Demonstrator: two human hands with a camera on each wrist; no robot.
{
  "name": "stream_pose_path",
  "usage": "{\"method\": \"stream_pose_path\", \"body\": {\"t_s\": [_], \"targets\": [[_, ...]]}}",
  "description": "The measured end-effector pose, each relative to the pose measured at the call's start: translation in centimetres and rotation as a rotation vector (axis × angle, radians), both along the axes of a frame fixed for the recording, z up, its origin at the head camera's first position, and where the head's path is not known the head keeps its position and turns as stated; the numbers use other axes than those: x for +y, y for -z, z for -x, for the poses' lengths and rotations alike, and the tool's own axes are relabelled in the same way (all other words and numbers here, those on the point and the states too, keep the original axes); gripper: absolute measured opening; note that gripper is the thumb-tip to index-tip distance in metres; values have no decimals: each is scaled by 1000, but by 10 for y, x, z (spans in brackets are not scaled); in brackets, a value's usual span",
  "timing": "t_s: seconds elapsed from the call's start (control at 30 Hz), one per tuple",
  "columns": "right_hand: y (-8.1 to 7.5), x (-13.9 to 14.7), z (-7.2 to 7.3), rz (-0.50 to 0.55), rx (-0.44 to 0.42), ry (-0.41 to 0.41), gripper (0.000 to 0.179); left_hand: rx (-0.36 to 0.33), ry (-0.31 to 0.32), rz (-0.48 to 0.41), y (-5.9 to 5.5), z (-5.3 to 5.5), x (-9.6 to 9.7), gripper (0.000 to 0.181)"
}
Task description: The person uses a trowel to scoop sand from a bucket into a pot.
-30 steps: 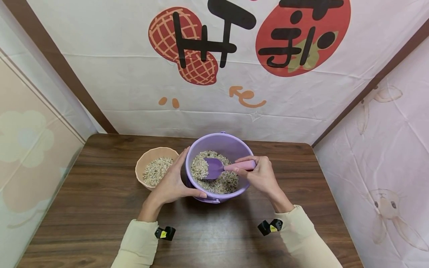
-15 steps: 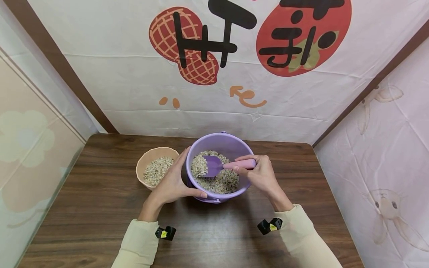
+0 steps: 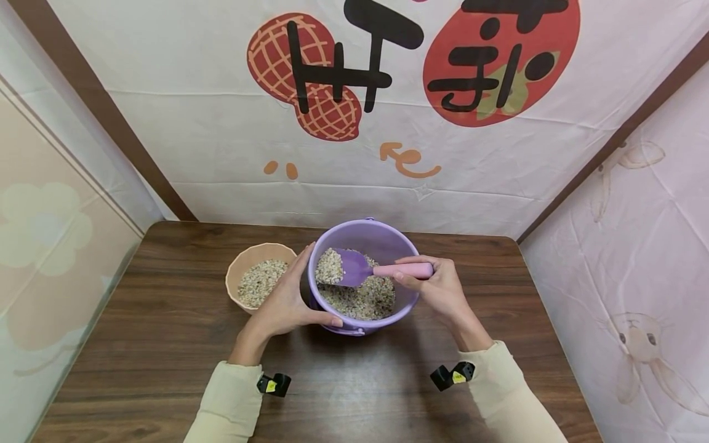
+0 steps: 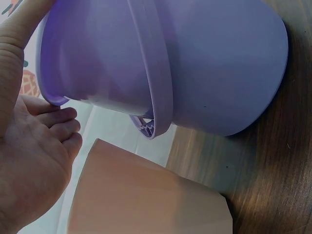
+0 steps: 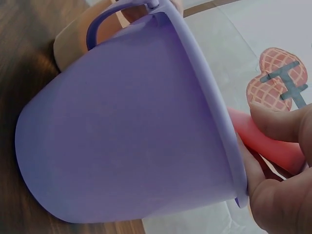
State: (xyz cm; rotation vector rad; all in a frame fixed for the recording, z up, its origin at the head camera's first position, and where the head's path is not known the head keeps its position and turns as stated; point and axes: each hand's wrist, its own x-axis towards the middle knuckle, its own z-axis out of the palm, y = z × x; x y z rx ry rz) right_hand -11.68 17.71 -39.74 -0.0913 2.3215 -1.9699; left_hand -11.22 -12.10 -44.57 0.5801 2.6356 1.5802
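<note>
A purple bucket (image 3: 407,246) stands on the table, partly filled with a pale grain mix (image 3: 376,301). My left hand (image 3: 282,306) holds its rim on the left side, the thumb along the front of the rim; the left wrist view shows fingertips touching the rim of the bucket (image 4: 107,53). In my right hand (image 3: 440,292) I grip the pink handle of a small purple shovel (image 3: 354,268). Its blade carries a heap of grains inside the bucket's mouth. From the right wrist, the bucket wall (image 5: 122,126) hides the blade, while the pink handle (image 5: 273,146) shows between thumb and fingers.
Left of the bucket, partly behind my left hand, a peach-coloured bowl (image 3: 235,280) holds more of the grains. The bucket's carrying handle (image 4: 158,73) hangs down its side. A printed cloth wall (image 3: 221,141) rises behind the brown wooden table (image 3: 166,344).
The shovel has risen from the grain with its load and shifted slightly to the right and back, the right hand moving with it. The left hand and bucket stay in place.
</note>
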Motion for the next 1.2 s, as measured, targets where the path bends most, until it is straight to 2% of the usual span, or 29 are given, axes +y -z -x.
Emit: {"method": "stream_pose_path", "body": {"t_s": [0.13, 0.23, 0.37, 0.53, 0.67, 0.93, 1.2], "targets": [[4, 5, -3, 119, 31, -33, 36, 0, -2, 5, 1, 0, 0, 147], [7, 8, -5, 235, 53, -91, 33, -4, -3, 2, 1, 0, 0, 148], [7, 13, -7, 318, 58, -129, 33, -16, -5, 0, 2, 0, 0, 149], [4, 19, -12, 337, 63, -73, 41, -19, -9, 11, 2, 0, 0, 149], [2, 23, -16, 363, 56, -25, 40, -16, -10, 12, 2, 0, 1, 149], [1, 29, -20, 391, 69, -35, 42, -10, -7, 4, 2, 0, 0, 148], [1, 31, -23, 368, 53, 14, 38, -2, -6, 5, 1, 0, 1, 148]]}}
